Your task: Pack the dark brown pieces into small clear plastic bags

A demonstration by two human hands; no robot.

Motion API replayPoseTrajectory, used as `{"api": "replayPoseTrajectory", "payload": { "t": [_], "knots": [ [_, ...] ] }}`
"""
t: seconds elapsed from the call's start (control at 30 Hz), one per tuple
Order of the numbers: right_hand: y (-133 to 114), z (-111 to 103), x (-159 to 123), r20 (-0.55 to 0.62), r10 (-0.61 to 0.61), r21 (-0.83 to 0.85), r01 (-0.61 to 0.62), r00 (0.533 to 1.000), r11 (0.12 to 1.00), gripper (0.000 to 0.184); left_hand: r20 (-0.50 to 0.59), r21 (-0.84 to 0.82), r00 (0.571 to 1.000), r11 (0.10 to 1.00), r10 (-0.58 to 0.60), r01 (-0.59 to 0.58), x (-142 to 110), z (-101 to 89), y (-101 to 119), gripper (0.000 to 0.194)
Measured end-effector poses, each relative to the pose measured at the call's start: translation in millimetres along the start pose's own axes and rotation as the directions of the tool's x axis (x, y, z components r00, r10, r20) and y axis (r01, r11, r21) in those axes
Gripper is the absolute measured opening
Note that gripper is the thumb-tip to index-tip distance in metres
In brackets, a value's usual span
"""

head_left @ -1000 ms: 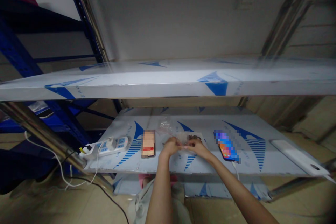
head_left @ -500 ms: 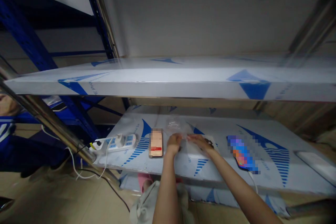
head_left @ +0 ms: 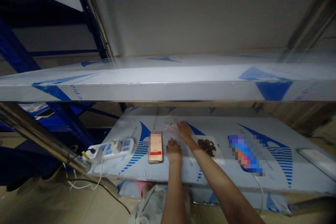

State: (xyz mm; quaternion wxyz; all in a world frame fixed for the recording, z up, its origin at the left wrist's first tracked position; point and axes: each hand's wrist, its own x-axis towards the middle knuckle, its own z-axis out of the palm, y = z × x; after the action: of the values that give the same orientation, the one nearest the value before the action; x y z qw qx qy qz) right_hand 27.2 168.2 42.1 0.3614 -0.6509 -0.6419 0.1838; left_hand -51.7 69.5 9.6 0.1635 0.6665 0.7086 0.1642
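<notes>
A white power strip (head_left: 119, 147) sits on the lower shelf (head_left: 147, 169), a plug adapter (head_left: 114, 146) in it, near the phone with the peach screen (head_left: 155, 147).

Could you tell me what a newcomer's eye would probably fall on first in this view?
Probably the phone with the bright blue and orange screen, lying to the right on the lower shelf. Next might come the pile of small dark brown pieces on a pale sheet, just right of the person's hands. The other phone, its peach screen marked with red, lies left of them, beside a white power strip.
</notes>
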Motion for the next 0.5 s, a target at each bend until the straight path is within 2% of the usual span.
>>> {"api": "replayPoseTrajectory", "payload": {
  "t": [0.07,0.1,0.17,0.27,0.33,0.43,0.47,0.5],
  "knots": [
    [10.8,-7.2,-14.6,-0.039,0.017,-0.126,-0.022,0.999,0.992,0.027,-0.017,-0.022,1.000,1.000,-0.015,0.015,1.3,-3.9,-2.0,0.038],
    [16.5,-12.2,-21.6,-0.017,0.005,-0.211,-0.008,1.000,0.977,0.026,-0.028,-0.030,0.999,0.999,-0.020,0.020,1.6,-4.7,-2.6,0.036],
    [25.6,-22.4,-33.1,0.108,-0.011,-0.336,0.046,0.994,0.941,0.028,-0.048,-0.044,0.998,0.999,-0.028,0.026,1.2,-4.2,-2.7,0.033],
    [28.3,-33.6,-44.9,0.291,-0.007,-0.349,0.113,0.957,0.930,0.029,-0.081,-0.064,0.996,0.997,-0.036,0.031,-1.3,0.0,-0.2,0.031],
    [23.1,-37.2,-50.3,0.246,-0.022,-0.349,0.110,0.969,0.930,0.025,-0.119,-0.072,0.992,0.997,-0.038,0.030,-4.0,2.3,2.0,0.030],
    [14.0,-38.7,-54.7,0.066,-0.009,-0.363,0.033,0.998,0.931,0.028,-0.213,-0.096,0.975,0.995,-0.061,0.041,-8.2,-0.2,4.7,0.030],
    [12.7,-38.6,-54.9,0.069,0.022,-0.339,0.002,0.997,0.941,0.030,-0.249,-0.112,0.966,0.993,-0.069,0.042,-9.5,-3.1,5.7,0.030],
    [12.7,-38.6,-54.5,0.125,0.055,-0.288,-0.017,0.991,0.957,0.032,-0.281,-0.130,0.957,0.991,-0.071,0.035,-10.8,-6.9,7.0,0.030]
  ]
}}
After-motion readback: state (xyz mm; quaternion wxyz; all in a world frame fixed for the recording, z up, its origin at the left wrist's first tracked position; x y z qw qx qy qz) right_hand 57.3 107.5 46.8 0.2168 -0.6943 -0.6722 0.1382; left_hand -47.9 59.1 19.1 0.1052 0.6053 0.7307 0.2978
